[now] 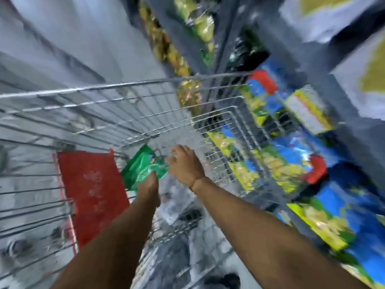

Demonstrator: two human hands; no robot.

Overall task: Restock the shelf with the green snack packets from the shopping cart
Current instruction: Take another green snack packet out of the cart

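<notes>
The frame is blurred by motion. Both my arms reach down into the wire shopping cart (125, 88). My left hand (149, 187) grips a green snack packet (143, 166) low in the cart, beside the red flap. My right hand (185, 163) hovers just right of the packet with its fingers spread, touching or nearly touching the packet's right edge; I cannot tell which. A thin band circles my right wrist.
A red plastic seat flap (91, 192) lies at the cart's left. Grey shelves (337, 155) on the right carry blue, yellow and green snack bags (291, 163). More yellow bags (200, 24) fill the shelves ahead. Grey floor lies to the left.
</notes>
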